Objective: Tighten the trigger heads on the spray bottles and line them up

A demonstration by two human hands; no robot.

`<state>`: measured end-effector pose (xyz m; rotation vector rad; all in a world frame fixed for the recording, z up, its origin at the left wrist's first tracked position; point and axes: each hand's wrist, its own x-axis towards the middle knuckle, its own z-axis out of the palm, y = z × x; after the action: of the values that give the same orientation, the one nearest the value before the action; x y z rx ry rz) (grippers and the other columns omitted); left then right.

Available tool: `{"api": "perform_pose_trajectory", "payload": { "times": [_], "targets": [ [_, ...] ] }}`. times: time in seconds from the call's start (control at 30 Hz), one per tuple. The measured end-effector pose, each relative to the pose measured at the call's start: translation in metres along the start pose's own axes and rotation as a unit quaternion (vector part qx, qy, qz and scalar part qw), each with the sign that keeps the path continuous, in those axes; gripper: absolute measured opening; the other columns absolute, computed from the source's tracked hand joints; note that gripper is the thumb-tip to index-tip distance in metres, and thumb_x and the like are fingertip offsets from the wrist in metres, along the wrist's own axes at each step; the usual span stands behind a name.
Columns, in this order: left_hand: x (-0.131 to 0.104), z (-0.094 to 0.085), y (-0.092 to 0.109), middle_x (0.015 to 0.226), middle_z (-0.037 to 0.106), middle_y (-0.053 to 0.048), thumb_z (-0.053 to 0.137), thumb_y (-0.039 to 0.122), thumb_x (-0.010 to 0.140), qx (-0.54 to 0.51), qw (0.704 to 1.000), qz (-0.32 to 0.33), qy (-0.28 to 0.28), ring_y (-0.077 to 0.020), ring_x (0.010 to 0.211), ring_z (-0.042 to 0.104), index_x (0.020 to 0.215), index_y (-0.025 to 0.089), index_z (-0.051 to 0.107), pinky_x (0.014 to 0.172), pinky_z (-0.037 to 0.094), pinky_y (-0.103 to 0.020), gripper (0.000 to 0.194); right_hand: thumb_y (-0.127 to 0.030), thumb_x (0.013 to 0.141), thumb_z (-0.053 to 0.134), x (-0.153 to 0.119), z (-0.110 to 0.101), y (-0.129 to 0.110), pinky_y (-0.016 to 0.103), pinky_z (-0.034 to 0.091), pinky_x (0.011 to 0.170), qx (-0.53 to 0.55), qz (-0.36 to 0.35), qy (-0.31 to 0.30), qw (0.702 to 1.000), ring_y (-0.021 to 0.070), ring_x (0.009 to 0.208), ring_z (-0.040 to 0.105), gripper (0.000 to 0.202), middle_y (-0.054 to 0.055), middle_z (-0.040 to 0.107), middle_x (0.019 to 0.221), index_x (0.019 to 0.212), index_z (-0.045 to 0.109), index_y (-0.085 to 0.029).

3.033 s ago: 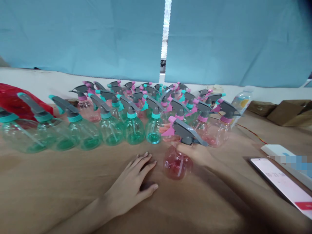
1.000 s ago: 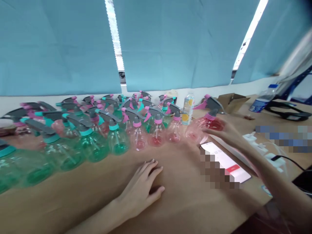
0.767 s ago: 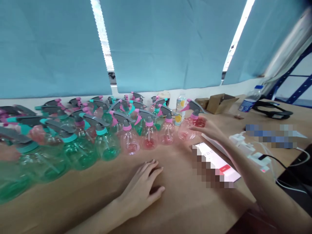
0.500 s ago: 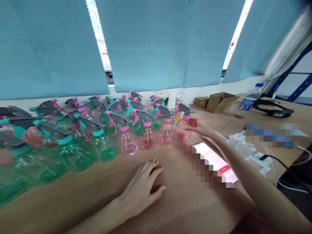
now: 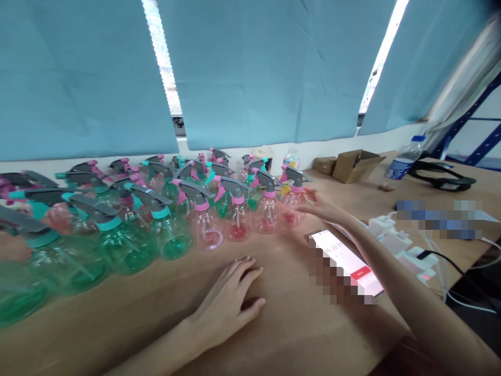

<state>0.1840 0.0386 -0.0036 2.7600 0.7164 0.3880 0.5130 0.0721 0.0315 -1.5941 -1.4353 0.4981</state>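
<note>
My right hand (image 5: 319, 206) is at the right side of a clear pink spray bottle (image 5: 293, 206), the rightmost of the front row. Its thumb and fingers are apart, some fingers partly behind the bottle; whether they touch it I cannot tell. My left hand (image 5: 230, 295) lies flat on the table with fingers spread, holding nothing. In front of it stand a pink spray bottle (image 5: 238, 222), another with a pale ring at its base (image 5: 206, 227), and a green spray bottle (image 5: 171, 237). All are upright, with grey trigger heads.
Several more green and pink spray bottles crowd the left and back of the table. A lit phone (image 5: 346, 261) lies by my right forearm, with white chargers (image 5: 403, 245) and cables beyond. Farther back are an open cardboard box (image 5: 354, 167), a water bottle (image 5: 405, 159) and a black strap (image 5: 446, 177).
The rightmost pink bottle has shifted slightly left, nearer its neighbour, with my right hand still beside it. My left hand has not moved. The view has turned a little.
</note>
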Motion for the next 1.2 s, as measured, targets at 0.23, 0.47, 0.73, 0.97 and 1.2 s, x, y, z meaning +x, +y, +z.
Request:
{"api": "perform_pose_trajectory", "payload": {
  "times": [0.23,0.47,0.73,0.97,1.2],
  "targets": [
    [-0.023,-0.007,-0.002,0.135,0.044,-0.007,0.056,0.028,0.085,-0.009,1.000,-0.019,0.006,-0.0265,0.124,0.040,0.128,0.024,0.044,0.101,0.035,-0.045,0.045,-0.050,0.069,0.066,-0.064,0.009,-0.061,0.054,0.039,0.092,-0.099,0.011,0.017,0.995,0.0365,0.115,0.050,0.058,0.015,0.053,0.126,0.118,0.050,-0.023],
    [-0.095,-0.037,-0.025,0.127,0.051,-0.004,0.050,0.023,0.088,-0.006,0.995,-0.085,0.056,-0.0229,0.116,0.050,0.123,0.027,0.046,0.098,0.040,-0.039,0.036,-0.056,0.073,0.060,-0.102,0.078,-0.147,0.045,0.045,0.087,-0.168,-0.151,-0.312,0.923,0.0293,0.104,0.059,0.053,0.006,0.064,0.115,0.118,0.054,-0.029],
    [-0.223,-0.099,-0.056,0.110,0.062,-0.002,0.043,0.036,0.091,0.017,0.953,-0.271,0.131,-0.0233,0.097,0.060,0.117,0.028,0.052,0.084,0.046,-0.036,0.028,-0.040,0.078,0.061,-0.110,0.230,-0.236,0.034,0.050,0.082,0.009,-0.263,-0.457,0.850,0.0189,0.096,0.063,0.035,0.005,0.067,0.108,0.109,0.061,-0.023],
    [-0.334,-0.123,-0.119,0.097,0.063,-0.003,0.049,0.045,0.086,0.020,0.835,-0.400,0.377,-0.0241,0.088,0.062,0.101,0.024,0.058,0.077,0.050,-0.036,0.027,-0.028,0.078,0.062,-0.118,0.351,-0.304,0.033,0.052,0.079,0.076,-0.290,-0.451,0.841,0.0174,0.088,0.065,0.029,0.008,0.067,0.105,0.106,0.060,-0.018],
    [-0.379,-0.158,-0.180,0.118,0.049,-0.012,0.063,0.042,0.079,0.050,0.728,-0.465,0.501,-0.0296,0.108,0.051,0.117,0.017,0.047,0.082,0.047,-0.041,0.049,-0.029,0.077,0.063,-0.132,0.434,-0.342,0.034,0.050,0.080,0.067,-0.302,-0.473,0.825,0.0178,0.088,0.065,0.035,0.010,0.067,0.106,0.110,0.058,-0.017]
  ]
}}
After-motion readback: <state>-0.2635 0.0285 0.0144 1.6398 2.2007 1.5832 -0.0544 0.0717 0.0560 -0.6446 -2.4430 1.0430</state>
